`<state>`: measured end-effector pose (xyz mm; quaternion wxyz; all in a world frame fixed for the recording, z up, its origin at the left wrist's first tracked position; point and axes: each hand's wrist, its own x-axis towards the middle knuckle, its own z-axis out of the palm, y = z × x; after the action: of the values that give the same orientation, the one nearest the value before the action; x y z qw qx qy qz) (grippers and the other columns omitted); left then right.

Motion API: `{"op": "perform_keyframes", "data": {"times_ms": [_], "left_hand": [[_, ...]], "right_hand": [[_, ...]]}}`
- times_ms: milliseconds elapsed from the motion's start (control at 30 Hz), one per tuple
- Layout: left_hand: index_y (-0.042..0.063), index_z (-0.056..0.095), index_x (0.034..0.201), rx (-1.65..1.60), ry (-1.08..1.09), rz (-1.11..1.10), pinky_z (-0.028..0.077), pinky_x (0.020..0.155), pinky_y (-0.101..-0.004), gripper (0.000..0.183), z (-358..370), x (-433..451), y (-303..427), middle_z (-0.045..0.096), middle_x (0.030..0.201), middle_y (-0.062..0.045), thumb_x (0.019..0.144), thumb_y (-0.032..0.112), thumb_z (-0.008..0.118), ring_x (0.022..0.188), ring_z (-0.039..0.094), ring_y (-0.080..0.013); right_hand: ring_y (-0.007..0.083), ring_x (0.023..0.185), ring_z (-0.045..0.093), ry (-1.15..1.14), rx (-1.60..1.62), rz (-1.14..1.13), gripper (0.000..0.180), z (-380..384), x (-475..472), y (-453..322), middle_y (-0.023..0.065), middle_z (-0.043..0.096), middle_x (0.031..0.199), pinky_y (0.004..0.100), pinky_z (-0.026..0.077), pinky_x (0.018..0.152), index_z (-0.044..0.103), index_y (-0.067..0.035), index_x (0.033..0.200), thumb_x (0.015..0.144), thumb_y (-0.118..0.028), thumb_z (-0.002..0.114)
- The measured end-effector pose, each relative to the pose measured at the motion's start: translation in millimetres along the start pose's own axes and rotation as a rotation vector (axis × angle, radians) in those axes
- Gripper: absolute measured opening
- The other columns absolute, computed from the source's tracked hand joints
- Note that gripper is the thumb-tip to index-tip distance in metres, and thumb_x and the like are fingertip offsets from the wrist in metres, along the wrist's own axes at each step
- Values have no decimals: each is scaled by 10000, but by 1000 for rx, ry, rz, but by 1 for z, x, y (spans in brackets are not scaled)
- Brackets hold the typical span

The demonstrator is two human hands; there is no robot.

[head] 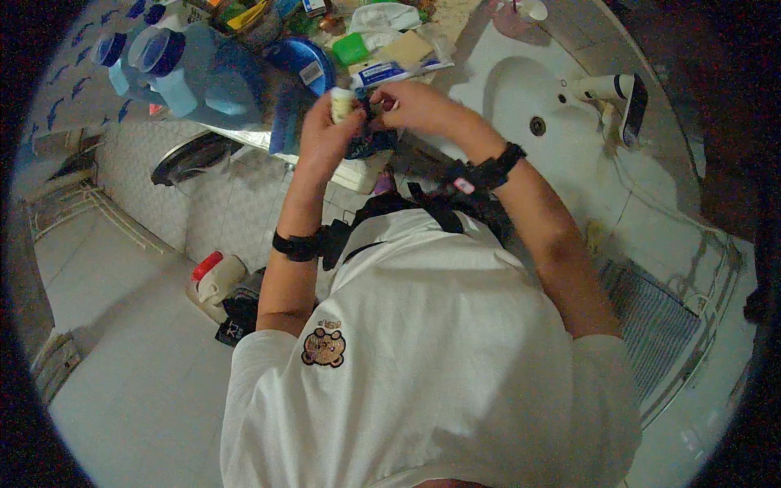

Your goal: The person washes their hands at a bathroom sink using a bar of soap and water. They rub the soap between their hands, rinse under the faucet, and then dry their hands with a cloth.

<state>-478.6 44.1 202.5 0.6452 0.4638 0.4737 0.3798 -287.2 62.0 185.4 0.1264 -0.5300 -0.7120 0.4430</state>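
Between the thumb and fingers of my left hand (324, 133) is a small pale-yellow and white container (341, 105), possibly a small bottle or tube. My right hand (421, 105) is close by on its right, fingers curled around a small dark-red and white object (390, 105) that is mostly hidden; I cannot tell what it is. Both hands are raised in front of a cluttered counter. Just beyond them lies a blue plastic basin (326, 58) with a white label. A blue-and-white toothpaste-like tube or packet (387, 72) lies past my right hand.
Large blue water jugs (213, 73) stand at the left. A green soap-like block (350, 49) and a beige sponge-like block (410, 49) lie on the counter. To the right are a white washbasin (518, 79) and its faucet (601, 86). A red-capped jug (221, 277) stands low at left.
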Motion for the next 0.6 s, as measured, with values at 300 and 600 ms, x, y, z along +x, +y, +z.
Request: {"op": "perform_keyframes", "data": {"times_ms": [300,600], "left_hand": [[11,473,1215,-228,18,40,455,838,-277,392,-9,9,-26,600,1062,-62,864,127,605,968,561,-134],[71,403,1311,-891,-434,-343,446,932,-355,472,78,-1,20,514,1245,-85,957,381,413,1112,531,-231]], "right_hand": [[300,931,568,315,318,-106,237,9,-21,-2,124,582,872,352,451,847,617,-67,924,727,-197,641],[362,1036,550,896,39,-152,279,-17,-64,-61,169,585,1095,374,426,897,554,-71,1148,877,-118,507]]}}
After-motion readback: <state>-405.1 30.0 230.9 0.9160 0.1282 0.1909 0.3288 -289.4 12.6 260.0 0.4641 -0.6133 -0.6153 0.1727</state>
